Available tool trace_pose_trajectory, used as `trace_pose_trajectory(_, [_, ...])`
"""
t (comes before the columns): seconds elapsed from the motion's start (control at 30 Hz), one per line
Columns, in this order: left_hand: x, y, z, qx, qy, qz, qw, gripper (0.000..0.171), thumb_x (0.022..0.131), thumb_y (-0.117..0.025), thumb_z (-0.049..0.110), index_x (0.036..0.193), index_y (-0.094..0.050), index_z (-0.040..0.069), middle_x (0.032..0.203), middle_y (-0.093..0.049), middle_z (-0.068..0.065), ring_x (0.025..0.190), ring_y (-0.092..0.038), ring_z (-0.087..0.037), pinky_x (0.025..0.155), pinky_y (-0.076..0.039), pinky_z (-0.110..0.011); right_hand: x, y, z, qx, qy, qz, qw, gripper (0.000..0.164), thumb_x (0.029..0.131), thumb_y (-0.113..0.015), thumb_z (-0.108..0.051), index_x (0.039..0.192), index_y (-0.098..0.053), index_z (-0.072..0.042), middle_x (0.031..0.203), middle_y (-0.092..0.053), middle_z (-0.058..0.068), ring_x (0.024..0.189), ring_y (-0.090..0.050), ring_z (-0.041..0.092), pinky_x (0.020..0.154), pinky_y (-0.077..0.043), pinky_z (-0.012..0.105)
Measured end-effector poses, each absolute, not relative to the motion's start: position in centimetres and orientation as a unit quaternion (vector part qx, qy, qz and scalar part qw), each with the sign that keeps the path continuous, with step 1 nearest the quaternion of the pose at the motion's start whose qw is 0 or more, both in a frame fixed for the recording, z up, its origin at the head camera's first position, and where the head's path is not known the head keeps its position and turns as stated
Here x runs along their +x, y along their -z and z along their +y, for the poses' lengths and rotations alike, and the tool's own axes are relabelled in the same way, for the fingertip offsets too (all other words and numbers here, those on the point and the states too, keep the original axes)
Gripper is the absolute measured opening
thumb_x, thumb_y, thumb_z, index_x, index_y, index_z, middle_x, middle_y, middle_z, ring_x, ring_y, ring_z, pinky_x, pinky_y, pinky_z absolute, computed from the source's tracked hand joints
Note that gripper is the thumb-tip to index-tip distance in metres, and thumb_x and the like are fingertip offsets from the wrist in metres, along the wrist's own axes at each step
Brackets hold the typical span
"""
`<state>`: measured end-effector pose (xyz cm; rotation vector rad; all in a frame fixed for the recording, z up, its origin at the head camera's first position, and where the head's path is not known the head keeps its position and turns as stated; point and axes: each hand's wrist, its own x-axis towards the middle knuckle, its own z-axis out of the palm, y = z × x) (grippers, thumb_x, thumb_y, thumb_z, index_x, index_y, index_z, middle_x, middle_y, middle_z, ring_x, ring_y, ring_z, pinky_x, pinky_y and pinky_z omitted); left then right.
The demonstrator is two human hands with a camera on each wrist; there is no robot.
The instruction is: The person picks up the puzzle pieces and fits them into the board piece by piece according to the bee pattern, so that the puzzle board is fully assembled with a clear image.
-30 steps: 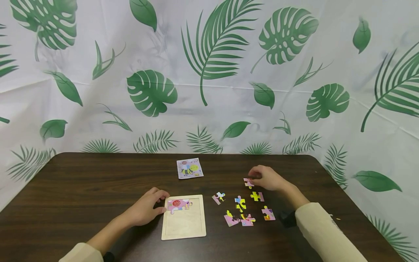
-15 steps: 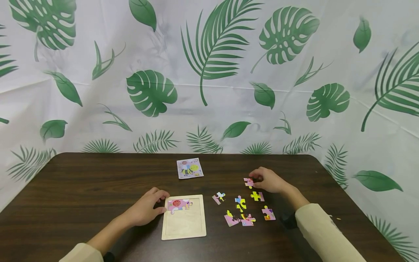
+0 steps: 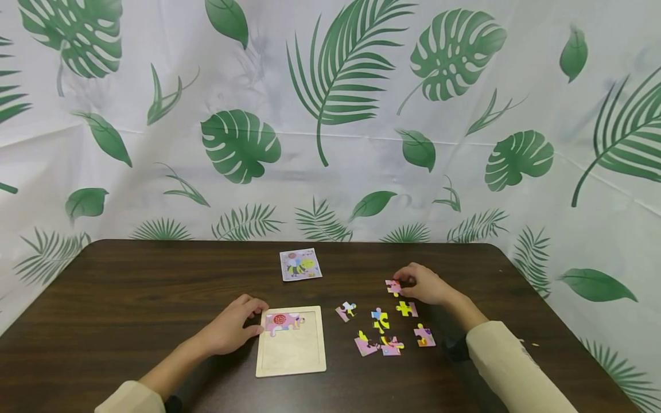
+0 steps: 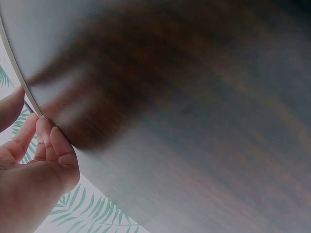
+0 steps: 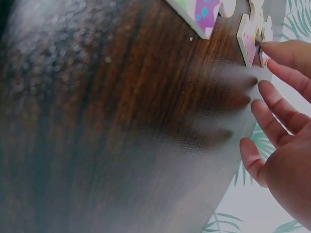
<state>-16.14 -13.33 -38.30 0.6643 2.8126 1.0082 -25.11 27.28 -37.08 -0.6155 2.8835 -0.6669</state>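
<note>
White cloth backdrop (image 3: 299, 195) printed with green leaves, hanging behind a dark wood-grain surface (image 3: 139, 298). Picture card (image 3: 300, 264) of a bee lying near the far edge, beyond the tray.

Pale wooden tray (image 3: 291, 358) flat on the surface, left of the loose pieces. Pink puzzle section (image 3: 284, 323) with a red disc sits in the tray's far left part; rest of the tray floor bare wood.

Left hand (image 3: 234, 328) at the tray's left side: fingers near the far left corner, thumb lower on the same side. Grip relaxed, touching the edge. Left wrist view shows the fingers at a pale rim.

Right hand (image 3: 422, 285) at the pink piece (image 3: 393, 287), farthest back of the loose ones. Grip closed on it, thumb and 1 finger pinching; the other fingers spread loosely in the right wrist view.

6 more pieces lie right of the tray. Nearest the right hand: the yellow piece (image 3: 407, 309). Left of that, the striped piece (image 3: 380, 321); farther left, the white-and-pink piece (image 3: 346, 311). Closer to the person, 2 pieces nearly meeting: the corner piece (image 3: 365, 345) and the red-and-yellow piece (image 3: 392, 346). Rightmost: the purple-marked piece (image 3: 424, 335).
</note>
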Motion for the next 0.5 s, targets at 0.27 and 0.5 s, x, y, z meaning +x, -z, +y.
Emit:
trace_pose_trajectory(0.27, [-16.12,38.37,-13.34,0.220,-0.326,0.918,0.039,0.027,0.080,-0.068,0.006,0.105,-0.057,0.004,0.096,-0.049,-0.004,0.089,-0.050,-0.022,0.080,-0.043,-0.040,-25.14,37.20,27.32,-0.194,0.223,0.953,0.062,0.019,0.079,-0.070,-0.009,0.096,-0.063,-0.006,0.092,-0.052,0.007,0.083,-0.049,0.023,0.071,-0.041,0.038])
trace_pose_trajectory(0.5, [-16.23,38.43,-13.27,0.216,-0.322,0.921,0.038,0.026,0.081,-0.067,0.005,0.105,-0.057,0.004,0.096,-0.049,-0.004,0.090,-0.049,-0.021,0.080,-0.043,-0.041,-25.28,37.38,27.53,-0.191,0.228,0.953,0.062,0.016,0.078,-0.070,-0.010,0.091,-0.063,-0.007,0.091,-0.052,0.006,0.083,-0.048,0.023,0.072,-0.042,0.038])
